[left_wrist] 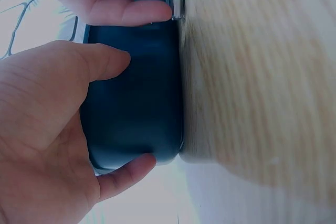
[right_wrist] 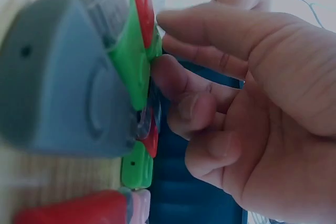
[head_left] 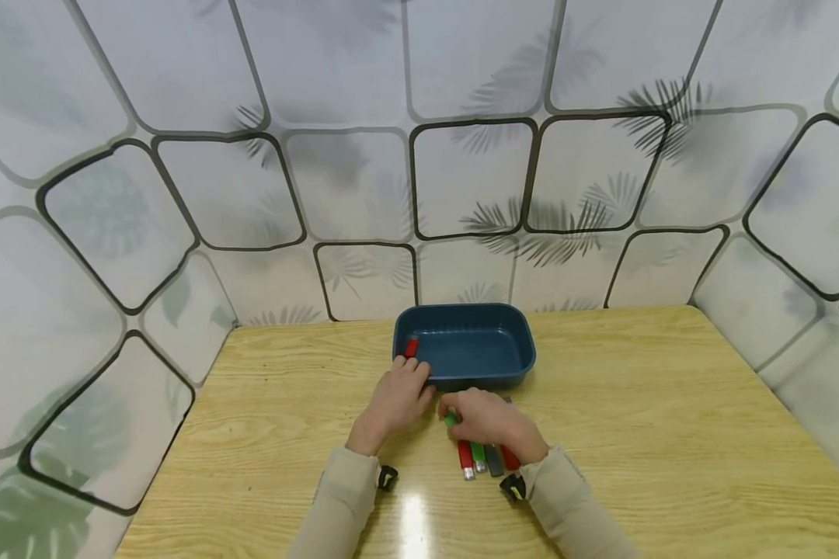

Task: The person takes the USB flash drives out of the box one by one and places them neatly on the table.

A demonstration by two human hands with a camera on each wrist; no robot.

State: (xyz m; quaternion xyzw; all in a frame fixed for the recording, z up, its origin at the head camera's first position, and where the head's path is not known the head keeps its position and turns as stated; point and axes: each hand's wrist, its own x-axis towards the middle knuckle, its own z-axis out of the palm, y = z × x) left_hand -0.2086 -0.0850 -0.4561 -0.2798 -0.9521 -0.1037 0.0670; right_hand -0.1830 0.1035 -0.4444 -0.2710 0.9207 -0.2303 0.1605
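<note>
A dark blue plastic basin [head_left: 464, 382] stands at the table's back edge. My left hand [head_left: 400, 396] grips its near left corner, thumb against the outer front wall and fingers over the rim. A red piece [head_left: 411, 347] lies inside, just beyond those fingers. My right hand [head_left: 485, 415], in front of the basin, pinches a small green piece [head_left: 450, 419]; its silvery end shows in the left wrist view. Under that hand lie a red piece [head_left: 465, 458], a green piece [head_left: 478, 456] and a grey piece [head_left: 493, 460], side by side. Their exact kind is unclear.
Another red piece [head_left: 510, 458] lies partly beneath the right wrist. The wooden table [head_left: 636, 404] extends to both sides. A patterned curtain [head_left: 471, 178] hangs behind and at the sides, close to the basin's back.
</note>
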